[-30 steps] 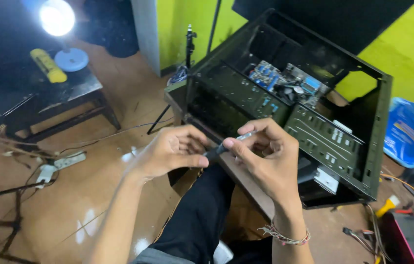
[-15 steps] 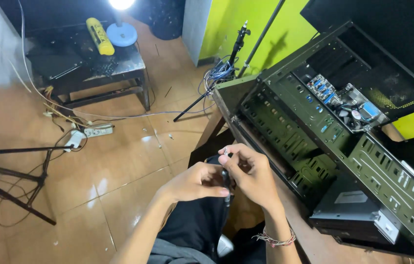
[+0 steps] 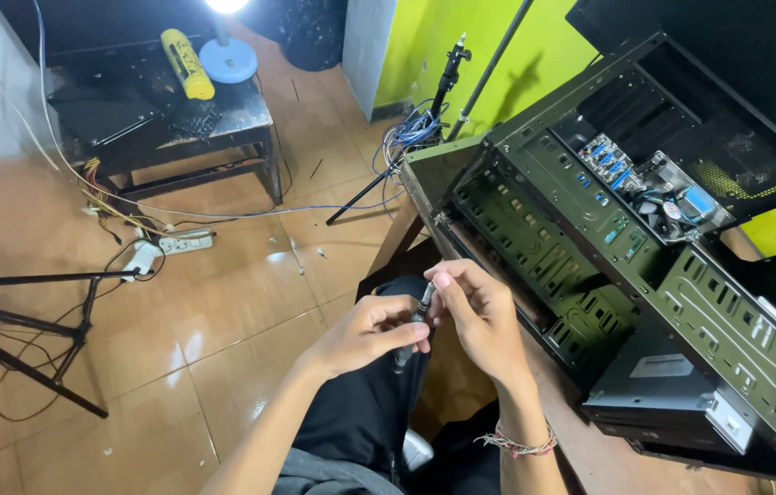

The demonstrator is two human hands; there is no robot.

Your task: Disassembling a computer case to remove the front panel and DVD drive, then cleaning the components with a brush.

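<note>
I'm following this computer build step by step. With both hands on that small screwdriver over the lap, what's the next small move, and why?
Probably finish seating the tip: the left hand grips the screwdriver by its dark handle while the right hand pinches its metal end, so the tool looks mid-adjustment. It is held apart from the open computer case on the table, so carrying it there seems premature.

Both forearms bare, entering from the bottom edge and converging at centre over the lap. Left hand [image 3: 371,332] palm half-down, fingers curled inward, thumb and forefinger pinched at the tips. Right hand [image 3: 478,316] opposite and just touching the left, back turned to the camera, fingers bent, forefinger and thumb raised and pinched slightly above the left's. Right wrist flexed, beaded bracelet [image 3: 518,445] round it. Left wrist straight. Legs in dark trousers beneath.
</note>
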